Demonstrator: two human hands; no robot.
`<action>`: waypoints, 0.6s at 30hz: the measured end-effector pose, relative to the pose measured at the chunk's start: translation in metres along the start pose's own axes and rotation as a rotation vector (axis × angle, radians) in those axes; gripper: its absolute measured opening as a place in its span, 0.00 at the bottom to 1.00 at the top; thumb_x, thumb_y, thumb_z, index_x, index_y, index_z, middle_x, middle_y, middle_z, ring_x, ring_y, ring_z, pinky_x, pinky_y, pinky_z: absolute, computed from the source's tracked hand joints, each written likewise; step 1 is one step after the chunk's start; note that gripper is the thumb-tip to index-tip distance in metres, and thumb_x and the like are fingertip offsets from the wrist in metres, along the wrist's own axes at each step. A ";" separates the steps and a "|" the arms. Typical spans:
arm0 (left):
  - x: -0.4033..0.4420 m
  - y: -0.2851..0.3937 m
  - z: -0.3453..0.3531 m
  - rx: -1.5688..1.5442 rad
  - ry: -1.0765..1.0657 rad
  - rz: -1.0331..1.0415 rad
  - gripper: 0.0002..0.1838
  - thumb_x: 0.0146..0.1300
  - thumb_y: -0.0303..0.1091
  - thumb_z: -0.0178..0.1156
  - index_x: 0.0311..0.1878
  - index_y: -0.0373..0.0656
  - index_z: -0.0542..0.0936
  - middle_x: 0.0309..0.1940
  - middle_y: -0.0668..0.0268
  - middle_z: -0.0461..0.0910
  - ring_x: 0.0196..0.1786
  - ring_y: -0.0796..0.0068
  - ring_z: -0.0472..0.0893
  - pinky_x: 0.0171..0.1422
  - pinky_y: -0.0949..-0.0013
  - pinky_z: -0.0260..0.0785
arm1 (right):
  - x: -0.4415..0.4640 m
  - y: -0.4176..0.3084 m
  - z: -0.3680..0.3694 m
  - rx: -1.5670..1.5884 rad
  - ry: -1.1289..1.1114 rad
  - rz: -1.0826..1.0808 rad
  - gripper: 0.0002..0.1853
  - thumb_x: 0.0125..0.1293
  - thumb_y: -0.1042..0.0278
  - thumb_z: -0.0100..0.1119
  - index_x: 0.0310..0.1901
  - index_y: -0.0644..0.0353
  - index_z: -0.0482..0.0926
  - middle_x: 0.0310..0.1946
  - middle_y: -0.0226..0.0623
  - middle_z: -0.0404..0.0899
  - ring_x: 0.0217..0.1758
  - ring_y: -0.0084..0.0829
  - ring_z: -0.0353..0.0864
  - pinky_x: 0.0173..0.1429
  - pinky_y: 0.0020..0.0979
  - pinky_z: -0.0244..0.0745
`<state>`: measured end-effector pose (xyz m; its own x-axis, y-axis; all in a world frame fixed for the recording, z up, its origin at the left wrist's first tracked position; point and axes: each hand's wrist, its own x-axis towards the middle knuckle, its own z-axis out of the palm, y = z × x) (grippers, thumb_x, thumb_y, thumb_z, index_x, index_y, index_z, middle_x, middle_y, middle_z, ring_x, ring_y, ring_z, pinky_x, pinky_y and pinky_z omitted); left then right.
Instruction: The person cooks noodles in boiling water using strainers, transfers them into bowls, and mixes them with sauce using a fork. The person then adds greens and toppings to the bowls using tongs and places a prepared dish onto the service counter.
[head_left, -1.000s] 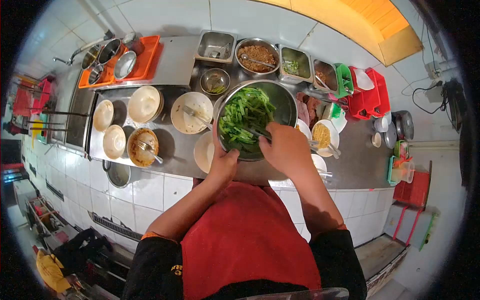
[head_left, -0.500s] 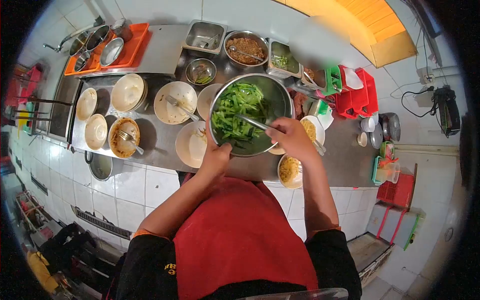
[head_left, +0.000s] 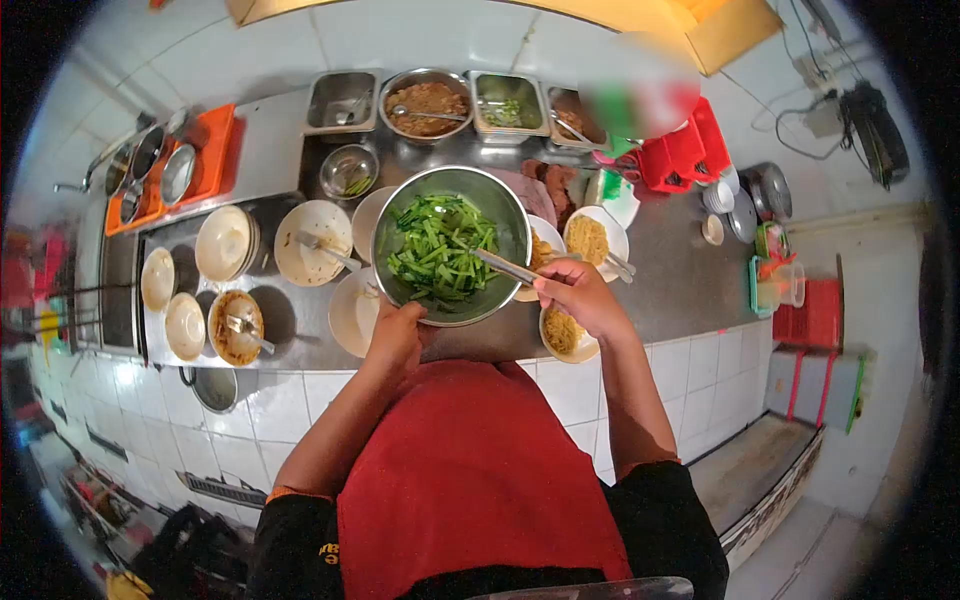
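Note:
A steel mixing bowl (head_left: pixel 512 222) of chopped green leafy vegetables (head_left: pixel 440 240) is held over the counter, tilted slightly. My left hand (head_left: pixel 398 335) is closed on its lower left rim, thumb on top. In my right hand (head_left: pixel 580 298) I grip metal tongs (head_left: pixel 505 265), whose tips reach into the greens. Just right of the bowl are bowls of noodles (head_left: pixel 588 240), and a smaller noodle bowl (head_left: pixel 565 335) sits below my right hand. A pale bowl (head_left: pixel 350 312) is partly hidden behind the mixing bowl.
Used bowls, including one with a fork (head_left: pixel 240 325), stand on the left of the steel counter (head_left: pixel 680 280). Along the back are a pan of minced food (head_left: pixel 428 105) and a container of chopped greens (head_left: pixel 508 112). An orange tray (head_left: pixel 212 165) holds metal pots; red bins (head_left: pixel 690 150) stand right.
The view has shifted. The mixing bowl now sits more level, with the greens spread nearer its middle. My right hand has drawn the tongs toward the bowl's right rim.

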<state>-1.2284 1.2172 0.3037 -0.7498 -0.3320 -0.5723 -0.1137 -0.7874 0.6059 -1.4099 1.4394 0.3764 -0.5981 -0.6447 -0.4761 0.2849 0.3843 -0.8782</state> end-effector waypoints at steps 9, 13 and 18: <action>0.007 0.021 -0.007 0.127 0.109 0.017 0.31 0.57 0.16 0.47 0.67 0.38 0.61 0.58 0.50 0.74 0.57 0.49 0.80 0.58 0.47 0.79 | -0.109 0.031 -0.083 0.168 0.332 0.063 0.07 0.66 0.66 0.65 0.38 0.60 0.83 0.24 0.25 0.78 0.20 0.13 0.68 0.24 0.18 0.58; 0.004 0.035 -0.017 0.173 0.103 0.049 0.33 0.58 0.16 0.43 0.70 0.42 0.59 0.63 0.52 0.70 0.60 0.50 0.79 0.62 0.46 0.78 | -0.112 0.129 -0.080 -0.076 0.501 -0.011 0.09 0.64 0.65 0.66 0.35 0.63 0.82 0.24 0.29 0.80 0.26 0.18 0.74 0.30 0.23 0.68; 0.006 0.037 -0.023 0.175 0.069 0.035 0.34 0.58 0.15 0.43 0.71 0.44 0.58 0.64 0.54 0.70 0.61 0.51 0.77 0.63 0.46 0.77 | -0.083 0.128 -0.011 -0.793 0.619 0.256 0.14 0.63 0.58 0.60 0.39 0.62 0.81 0.36 0.51 0.84 0.42 0.52 0.83 0.47 0.49 0.77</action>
<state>-1.2223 1.1739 0.3096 -0.7098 -0.3968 -0.5820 -0.2049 -0.6742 0.7096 -1.3320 1.5497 0.3043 -0.9330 -0.1168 -0.3404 0.0165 0.9309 -0.3648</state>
